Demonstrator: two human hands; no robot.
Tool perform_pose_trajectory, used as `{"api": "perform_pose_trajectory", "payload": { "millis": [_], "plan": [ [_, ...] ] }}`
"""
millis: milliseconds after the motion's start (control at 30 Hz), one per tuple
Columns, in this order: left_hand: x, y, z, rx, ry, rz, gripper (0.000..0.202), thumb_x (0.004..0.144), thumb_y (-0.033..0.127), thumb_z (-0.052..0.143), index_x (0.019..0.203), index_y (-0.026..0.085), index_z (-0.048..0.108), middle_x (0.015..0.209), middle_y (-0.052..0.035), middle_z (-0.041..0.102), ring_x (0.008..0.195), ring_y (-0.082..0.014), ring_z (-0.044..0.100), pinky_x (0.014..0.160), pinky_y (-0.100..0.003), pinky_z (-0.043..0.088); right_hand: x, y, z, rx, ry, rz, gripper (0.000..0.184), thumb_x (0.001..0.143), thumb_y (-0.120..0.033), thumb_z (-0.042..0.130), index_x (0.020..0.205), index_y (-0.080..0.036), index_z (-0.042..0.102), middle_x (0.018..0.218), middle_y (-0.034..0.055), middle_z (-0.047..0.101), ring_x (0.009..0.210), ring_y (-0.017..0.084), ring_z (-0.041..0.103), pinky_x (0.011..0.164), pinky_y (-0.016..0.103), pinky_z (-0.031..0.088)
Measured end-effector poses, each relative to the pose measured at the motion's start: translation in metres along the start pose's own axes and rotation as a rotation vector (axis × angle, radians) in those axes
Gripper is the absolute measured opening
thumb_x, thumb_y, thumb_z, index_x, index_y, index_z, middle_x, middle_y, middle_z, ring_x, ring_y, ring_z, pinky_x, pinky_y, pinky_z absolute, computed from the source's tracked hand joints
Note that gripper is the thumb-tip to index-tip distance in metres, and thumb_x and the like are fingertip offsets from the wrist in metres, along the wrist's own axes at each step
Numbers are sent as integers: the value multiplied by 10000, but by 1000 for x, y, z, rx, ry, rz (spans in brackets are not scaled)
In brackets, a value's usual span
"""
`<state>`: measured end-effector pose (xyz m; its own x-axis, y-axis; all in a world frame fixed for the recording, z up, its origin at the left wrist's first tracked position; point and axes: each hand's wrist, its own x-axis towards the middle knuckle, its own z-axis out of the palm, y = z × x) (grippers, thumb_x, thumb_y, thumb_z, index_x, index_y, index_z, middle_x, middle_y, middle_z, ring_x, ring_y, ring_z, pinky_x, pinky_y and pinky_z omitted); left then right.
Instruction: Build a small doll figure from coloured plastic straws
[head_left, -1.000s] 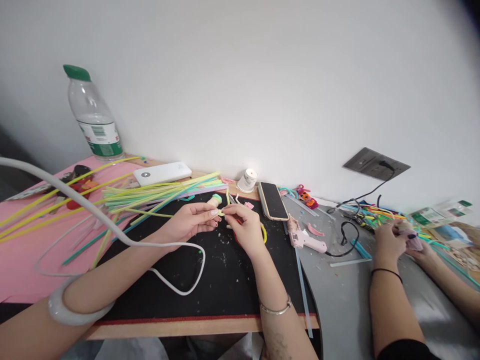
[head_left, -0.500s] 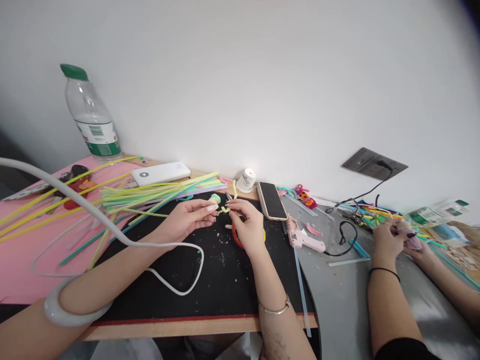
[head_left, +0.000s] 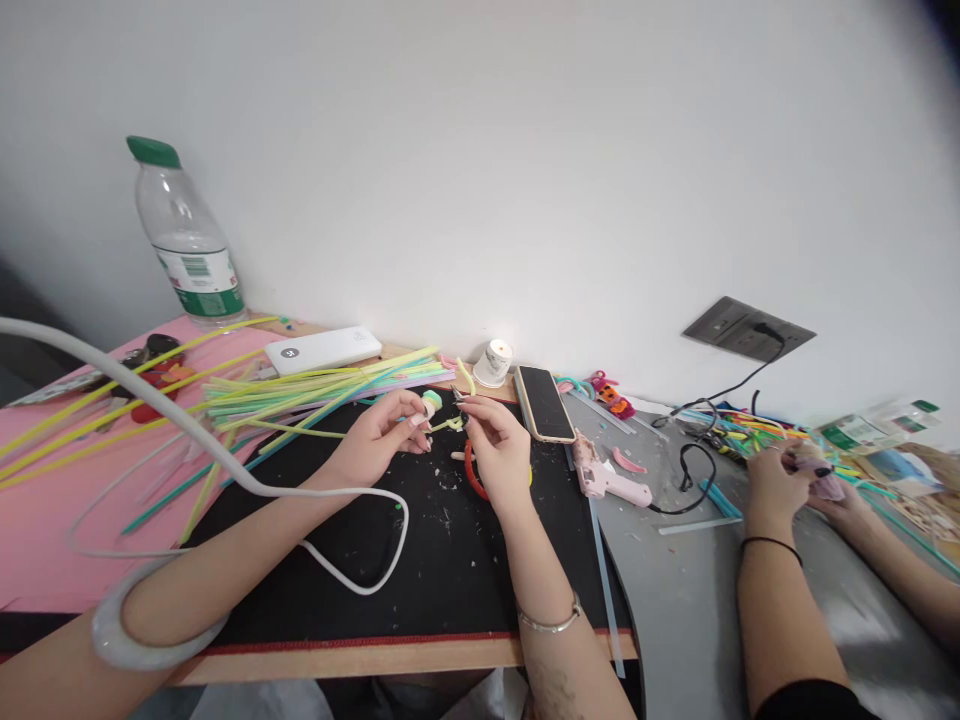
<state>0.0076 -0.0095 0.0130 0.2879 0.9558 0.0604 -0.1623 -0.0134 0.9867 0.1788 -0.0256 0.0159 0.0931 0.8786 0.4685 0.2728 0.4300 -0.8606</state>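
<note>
My left hand (head_left: 379, 432) is closed, its thumb and fingers pinching a small green-and-cream fuzzy piece (head_left: 431, 403) above the black mat (head_left: 337, 600). Close by on the right, my right hand (head_left: 496, 445) pinches a pale yellow pipe cleaner (head_left: 452, 425) that is bent into a small loop. A small dark pointed tip shows by the right fingertips; I cannot tell what it belongs to. Partly hidden behind the right hand is a red curved handle (head_left: 472, 473), with a bit of yellow on the other side.
Pastel pipe cleaners (head_left: 322, 385) lie behind my left hand, near a white power bank (head_left: 324, 350). A paper cup (head_left: 494, 363), a phone (head_left: 544, 403) and a pink glue gun (head_left: 611, 482) stand rightward. A white cable (head_left: 225, 455) arches over my left forearm. Another person's hands (head_left: 776, 490) work at right.
My left hand has tilted upward and drawn slightly left, so the green-and-cream piece shows more. My right hand has shifted slightly right, and the pipe cleaner's loop now shows between the hands.
</note>
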Motion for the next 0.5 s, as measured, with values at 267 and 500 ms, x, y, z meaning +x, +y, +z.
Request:
{"api": "perform_pose_trajectory", "payload": {
  "millis": [267, 500],
  "plan": [
    [-6, 0, -4, 533, -125, 331, 208, 855, 305, 527, 991, 187, 631, 981, -64, 588, 736, -143, 592, 718, -274, 499, 2, -2, 1, 251, -14, 187, 110, 707, -174, 618, 803, -172, 671, 978, 80, 676, 926, 202, 653, 830, 344, 540],
    [-4, -4, -7, 735, -198, 536, 143, 882, 216, 509, 822, 192, 636, 857, -43, 611, 811, -154, 574, 785, -261, 446, -2, -4, 6, 263, -134, 231, 119, 694, -159, 632, 806, -176, 670, 975, 58, 655, 846, 159, 652, 757, 289, 539]
  ]
}}
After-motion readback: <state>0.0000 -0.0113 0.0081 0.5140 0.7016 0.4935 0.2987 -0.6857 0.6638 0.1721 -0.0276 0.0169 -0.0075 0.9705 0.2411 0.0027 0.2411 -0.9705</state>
